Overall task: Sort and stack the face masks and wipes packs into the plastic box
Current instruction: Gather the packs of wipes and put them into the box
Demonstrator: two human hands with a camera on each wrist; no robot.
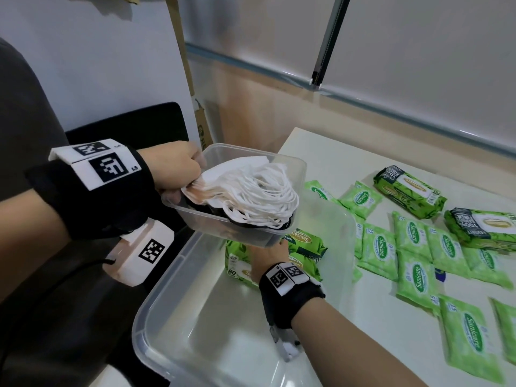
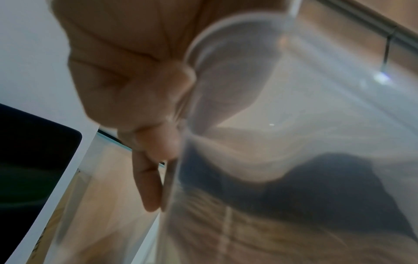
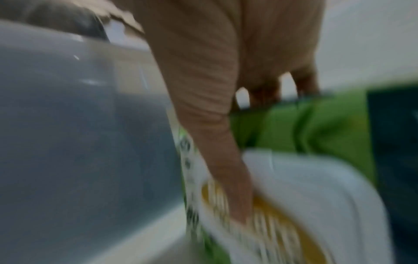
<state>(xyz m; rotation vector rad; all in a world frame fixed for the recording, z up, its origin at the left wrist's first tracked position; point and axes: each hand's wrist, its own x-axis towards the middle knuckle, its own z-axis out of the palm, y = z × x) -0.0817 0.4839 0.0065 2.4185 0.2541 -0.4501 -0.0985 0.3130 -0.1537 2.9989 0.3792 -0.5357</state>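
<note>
My left hand (image 1: 178, 169) grips the near rim of a small clear container (image 1: 223, 231) and holds it tilted above the large plastic box (image 1: 156, 311). A stack of white face masks (image 1: 251, 191) lies in it, with something dark underneath. The left wrist view shows the left hand (image 2: 135, 89) curled at the container's wall (image 2: 294, 116). My right hand (image 1: 269, 250) reaches into the far end of the box onto large green wipes packs (image 1: 307, 243). In the blurred right wrist view its thumb (image 3: 235, 187) and fingers (image 3: 264, 92) span one large wipes pack (image 3: 316, 125).
On the white table (image 1: 321, 152) to the right lie several small light-green wipes packs (image 1: 416, 275) and two large dark-green packs (image 1: 410, 191). The near half of the box holds nothing. A black chair (image 1: 125, 127) stands at the left by the wall.
</note>
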